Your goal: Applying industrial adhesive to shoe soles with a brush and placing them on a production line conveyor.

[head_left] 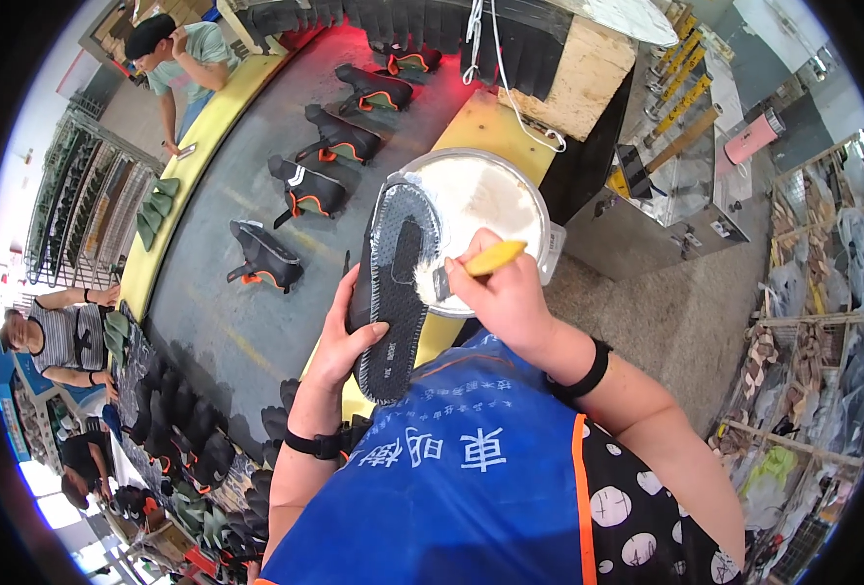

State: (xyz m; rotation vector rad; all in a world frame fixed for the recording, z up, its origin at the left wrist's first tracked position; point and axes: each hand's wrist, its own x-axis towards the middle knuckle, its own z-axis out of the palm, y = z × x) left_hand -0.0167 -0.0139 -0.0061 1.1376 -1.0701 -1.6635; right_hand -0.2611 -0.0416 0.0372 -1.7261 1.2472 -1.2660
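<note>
My left hand (346,330) grips a dark shoe upper (407,341), bottom side up, with its stitched sole board facing me. White paste coats the rim and part of the toe end. In my right hand (505,297) is a paintbrush with a yellow handle (496,256); its pale bristles (426,280) touch the edge of the shoe bottom near mid-length. Just behind the shoe stands a round tub (546,210) of white paste (485,200), partly covered by the shoe and my right hand.
Several black shoe uppers with orange trim (310,185) lie along the grey conveyor belt (198,244), which has a yellow edge (173,185). Dark shoes (173,414) are heaped at lower left. Co-workers (193,63) stand across the belt. Shelves (812,317) line the right side.
</note>
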